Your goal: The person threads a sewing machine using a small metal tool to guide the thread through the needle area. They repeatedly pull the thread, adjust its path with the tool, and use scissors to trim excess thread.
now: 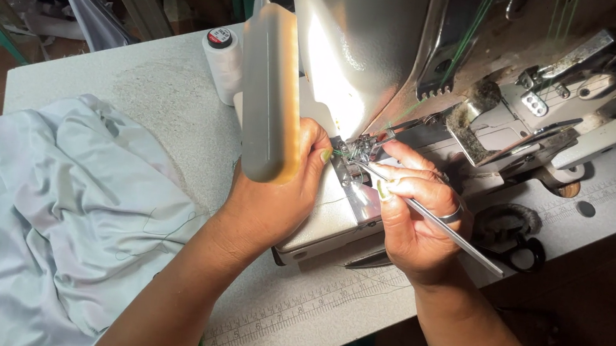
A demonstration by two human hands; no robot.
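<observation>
A grey industrial sewing machine point(385, 43) stands on the table, lit by its long lamp point(271, 91). My right hand point(414, 224), with a ring on one finger, grips long metal tweezers point(434, 218) whose tips reach the needle area point(360, 152). My left hand point(275, 192) rests on the machine bed just left of the needle, its fingertips pinching a thin green thread point(340, 152). Green threads also run down the machine's front.
A pile of pale blue fabric point(64, 207) lies at the table's left. A white thread spool point(221, 63) stands behind the lamp. Black scissors point(516, 247) lie right of my right hand. A printed ruler point(309, 297) runs along the table's front edge.
</observation>
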